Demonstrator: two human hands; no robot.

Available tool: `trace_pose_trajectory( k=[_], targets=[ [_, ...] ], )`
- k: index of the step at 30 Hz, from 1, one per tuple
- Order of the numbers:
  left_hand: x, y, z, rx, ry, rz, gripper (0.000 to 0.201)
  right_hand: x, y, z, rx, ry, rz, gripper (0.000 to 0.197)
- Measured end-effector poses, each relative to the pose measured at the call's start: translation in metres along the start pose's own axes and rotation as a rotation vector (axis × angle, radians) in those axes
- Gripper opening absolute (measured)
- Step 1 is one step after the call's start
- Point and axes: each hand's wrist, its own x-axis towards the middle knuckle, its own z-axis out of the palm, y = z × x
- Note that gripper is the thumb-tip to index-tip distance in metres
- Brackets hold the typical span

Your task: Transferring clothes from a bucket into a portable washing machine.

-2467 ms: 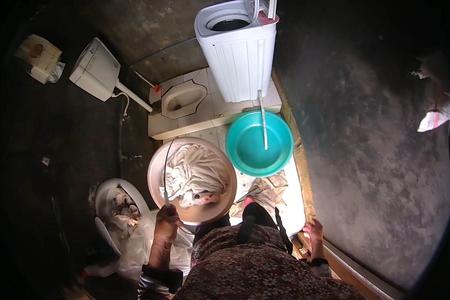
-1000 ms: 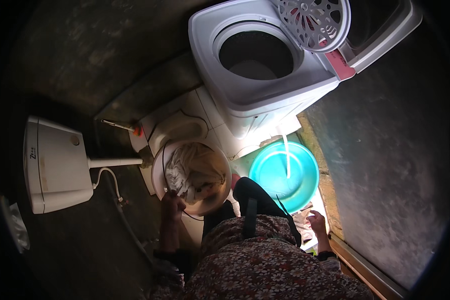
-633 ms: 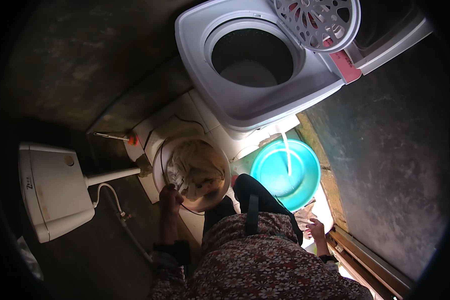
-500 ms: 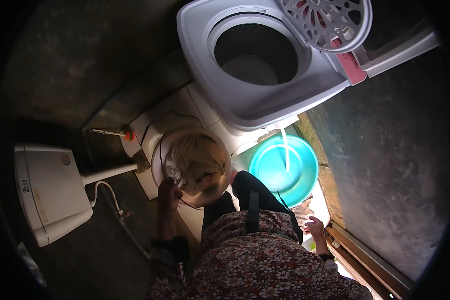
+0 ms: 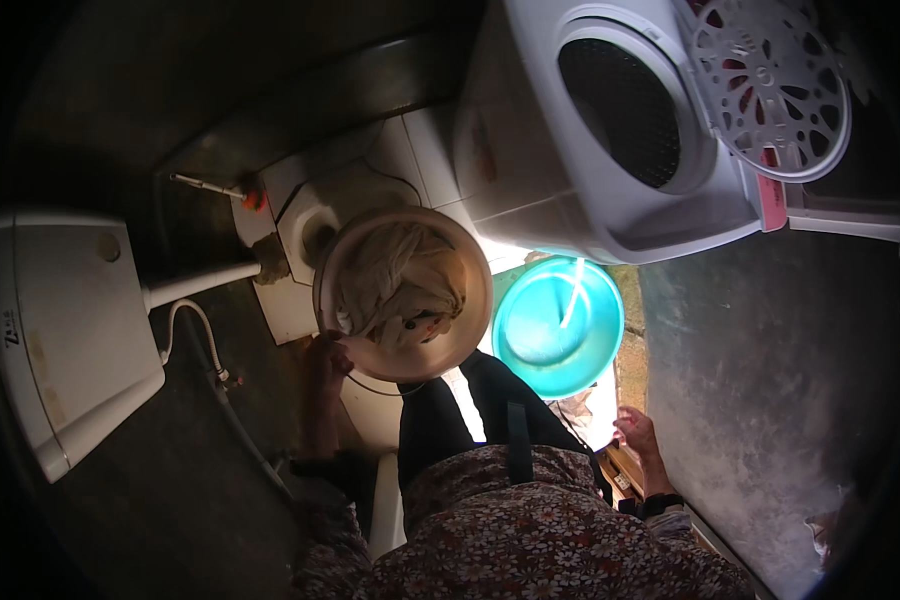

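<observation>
A pale bucket (image 5: 475, 335) with wet-looking light cloth (image 5: 410, 275) bunched inside is in front of my legs. My left hand (image 5: 336, 357) grips it at its near left edge; whether the fingers hold the rim or the thin wire handle (image 5: 395, 391), I cannot tell. The handle hangs down along the near side. Out to the right, my right hand (image 5: 637, 432) is empty, its fingers loosely bent and apart. It is nearest a turquoise basin (image 5: 557, 335), without touching it. A white hose (image 5: 573, 293) hangs over the basin.
A white washing machine (image 5: 660, 225) stands far right, its drum uncovered and its perforated lid (image 5: 765, 80) raised. A squat toilet (image 5: 315, 228) lies behind the bucket. A cistern (image 5: 80, 330) with its pipe is on the left, near a brush (image 5: 210, 188). Dark walls flank both sides.
The bucket has come up and slightly right, with my left hand on its edge. Its handle has dropped to the near side. My view has turned, shifting the washing machine right.
</observation>
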Motion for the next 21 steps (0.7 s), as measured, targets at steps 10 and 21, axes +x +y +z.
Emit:
trace_pose_trajectory(
  k=[10, 21],
  targets=[
    [0.108, -0.059, -0.127, 0.221, 0.214, -0.164, 0.029, -0.012, -0.018, 0.051, -0.141, 0.016, -0.082, 0.030],
    [0.094, -0.049, 0.002, 1.487, 0.167, 1.037, 0.065, -0.029, -0.040, 0.077, -0.170, 0.035, -0.123, 0.028]
  ],
)
